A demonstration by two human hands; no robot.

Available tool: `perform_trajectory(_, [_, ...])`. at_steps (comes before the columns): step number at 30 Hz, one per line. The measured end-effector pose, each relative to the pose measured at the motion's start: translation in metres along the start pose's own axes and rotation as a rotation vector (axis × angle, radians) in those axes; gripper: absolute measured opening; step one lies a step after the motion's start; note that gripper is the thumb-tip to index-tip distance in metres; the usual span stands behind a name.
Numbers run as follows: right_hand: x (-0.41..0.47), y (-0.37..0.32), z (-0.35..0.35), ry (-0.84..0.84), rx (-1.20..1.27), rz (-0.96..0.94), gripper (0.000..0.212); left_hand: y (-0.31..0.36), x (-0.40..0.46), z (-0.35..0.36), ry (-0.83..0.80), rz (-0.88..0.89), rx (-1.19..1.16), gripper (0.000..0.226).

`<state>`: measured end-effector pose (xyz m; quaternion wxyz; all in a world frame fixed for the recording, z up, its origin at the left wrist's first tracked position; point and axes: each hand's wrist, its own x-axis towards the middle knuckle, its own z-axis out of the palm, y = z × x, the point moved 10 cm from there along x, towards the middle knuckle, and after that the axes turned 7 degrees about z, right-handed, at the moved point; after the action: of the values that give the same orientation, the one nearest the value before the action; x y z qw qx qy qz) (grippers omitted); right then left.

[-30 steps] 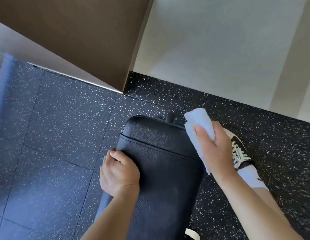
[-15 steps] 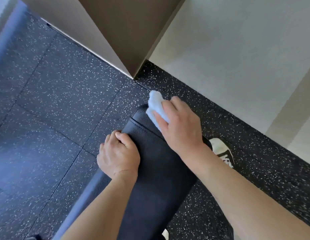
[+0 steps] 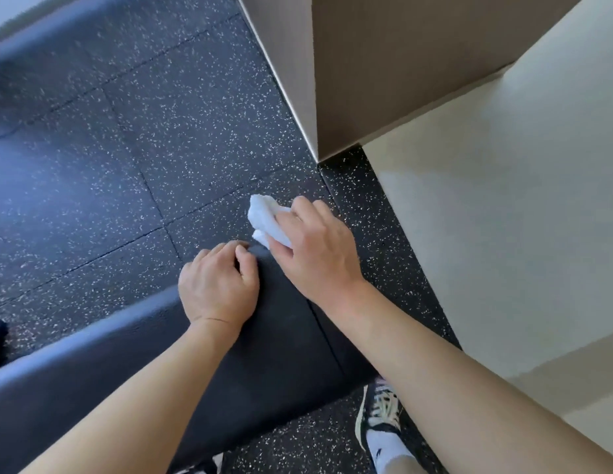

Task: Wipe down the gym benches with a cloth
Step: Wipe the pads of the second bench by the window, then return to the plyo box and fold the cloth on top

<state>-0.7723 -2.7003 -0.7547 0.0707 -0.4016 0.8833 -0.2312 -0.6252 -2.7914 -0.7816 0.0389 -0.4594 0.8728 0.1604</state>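
A black padded gym bench [image 3: 281, 336] runs from the lower left up toward the middle of the head view. My right hand [image 3: 315, 248] holds a crumpled white cloth [image 3: 265, 218] and presses it on the bench's far end, which the hand and cloth hide. My left hand [image 3: 219, 282] rests on the bench's left edge just beside the cloth, its fingers curled over that edge.
Speckled black rubber floor tiles [image 3: 127, 148] lie all around. A brown wall corner [image 3: 349, 80] juts in above the bench end, with a pale wall [image 3: 520, 200] to the right. My black-and-white sneaker [image 3: 380, 415] stands by the bench's right side.
My right hand has swept the cloth from the bench's right side across to its far end, close to my left hand. The view has swung to the left.
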Motion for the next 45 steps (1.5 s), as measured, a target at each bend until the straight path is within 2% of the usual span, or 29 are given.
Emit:
perform_trajectory(3, [-0.027, 0.004, -0.015, -0.015, 0.058, -0.063, 0.021, 0.000, 0.000, 0.000, -0.010, -0.008, 0.014, 0.045])
perform_trajectory(7, [-0.065, 0.003, -0.030, -0.158, 0.053, -0.092, 0.017, 0.004, -0.004, -0.002, -0.087, -0.016, 0.012, 0.042])
perform_trajectory(10, [-0.081, 0.012, -0.041, -0.284, -0.006, -0.035, 0.019, 0.004, -0.010, -0.009, -0.179, -0.028, -0.045, 0.039])
perform_trajectory(12, [-0.083, 0.019, -0.059, -0.285, -0.038, 0.033, 0.017, 0.010, -0.027, -0.023, -0.233, 0.011, -0.083, 0.038])
perform_trajectory(15, [-0.080, 0.004, -0.091, -0.290, 0.000, 0.114, 0.018, 0.006, -0.077, -0.071, -0.203, 0.039, -0.184, 0.047])
perform_trajectory(17, [-0.074, -0.018, -0.118, -0.282, 0.019, 0.163, 0.028, -0.008, -0.106, -0.115, -0.139, 0.015, -0.267, 0.050])
perform_trajectory(20, [-0.069, -0.066, -0.161, -0.229, 0.101, 0.212, 0.042, -0.042, -0.148, -0.188, -0.017, -0.066, -0.370, 0.051])
perform_trajectory(26, [-0.100, -0.194, -0.240, -0.200, 0.174, 0.145, 0.034, -0.088, -0.223, -0.330, 0.123, -0.085, -0.362, 0.055])
perform_trajectory(32, [-0.140, -0.315, -0.322, -0.167, 0.196, 0.061, 0.043, -0.134, -0.284, -0.458, 0.204, -0.052, -0.354, 0.054])
perform_trajectory(39, [-0.168, -0.451, -0.407, -0.079, 0.241, -0.040, 0.038, -0.202, -0.364, -0.591, 0.319, -0.051, -0.428, 0.055])
perform_trajectory(42, [-0.181, -0.513, -0.426, -0.086, 0.244, -0.101, 0.039, -0.235, -0.403, -0.635, 0.373, -0.058, -0.445, 0.055])
perform_trajectory(45, [-0.191, -0.571, -0.439, -0.093, 0.280, -0.138, 0.030, -0.270, -0.440, -0.673, 0.447, -0.080, -0.464, 0.054])
